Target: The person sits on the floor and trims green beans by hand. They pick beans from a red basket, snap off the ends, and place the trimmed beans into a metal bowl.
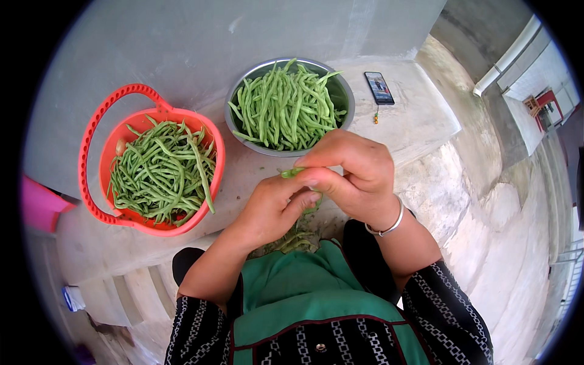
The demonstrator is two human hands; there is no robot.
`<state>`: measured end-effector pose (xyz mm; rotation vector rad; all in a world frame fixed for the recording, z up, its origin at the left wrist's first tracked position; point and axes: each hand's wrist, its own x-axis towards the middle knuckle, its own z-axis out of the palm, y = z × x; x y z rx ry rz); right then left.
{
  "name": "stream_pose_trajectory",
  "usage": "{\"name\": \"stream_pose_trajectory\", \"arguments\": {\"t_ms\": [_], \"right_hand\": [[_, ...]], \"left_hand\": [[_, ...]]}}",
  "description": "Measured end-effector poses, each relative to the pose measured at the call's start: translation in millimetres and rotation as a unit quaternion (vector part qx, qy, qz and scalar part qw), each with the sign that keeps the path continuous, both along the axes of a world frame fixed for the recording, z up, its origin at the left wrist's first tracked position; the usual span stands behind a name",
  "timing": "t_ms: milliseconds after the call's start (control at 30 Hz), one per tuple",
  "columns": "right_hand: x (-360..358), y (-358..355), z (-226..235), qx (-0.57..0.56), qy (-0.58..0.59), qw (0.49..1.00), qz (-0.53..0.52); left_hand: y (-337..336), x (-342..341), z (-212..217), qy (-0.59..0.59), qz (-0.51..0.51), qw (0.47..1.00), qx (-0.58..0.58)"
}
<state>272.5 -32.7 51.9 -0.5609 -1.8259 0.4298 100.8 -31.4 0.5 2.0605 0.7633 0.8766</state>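
Left hand point(266, 212) and right hand point(356, 173) meet in front of the body, thumbs and fingertips of both pinched on a green bean point(292, 173), mostly hidden between them. A steady, light left pinch, with the right fingertips working close beside it, should give the best control. At left, the basket point(161, 230) stands just beside the bowl point(341, 94), leaving little passage there; one bean overhangs the basket's near rim. The right hand overlaps the bowl's near rim in view. Wider room lies rightward, between phone point(379, 88) and ledge point(420, 131) edge.
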Motion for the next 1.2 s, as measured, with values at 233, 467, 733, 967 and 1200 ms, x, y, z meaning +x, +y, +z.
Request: {"name": "stream_pose_trajectory", "arguments": {"t_ms": [233, 467, 733, 967, 1200], "right_hand": [[4, 26, -24, -0.356, 0.2, 0.907, 0.104], [-31, 31, -42, -0.53, 0.195, 0.807, 0.171], [-34, 34, -46, -0.295, -0.047, 0.947, 0.118], [-28, 43, -74, -0.142, -0.237, 0.961, -0.001], [-12, 25, -86, -0.071, -0.286, 0.943, 0.152]], "left_hand": [[29, -28, 1, -0.377, 0.052, 0.899, -0.218], [42, -56, 1, -0.562, 0.069, 0.771, -0.291], [45, -74, -7, -0.562, 0.076, 0.757, -0.324], [22, -43, 8, -0.251, 0.166, 0.953, -0.027], [25, -46, -9, -0.068, 0.197, 0.977, -0.052]]}}
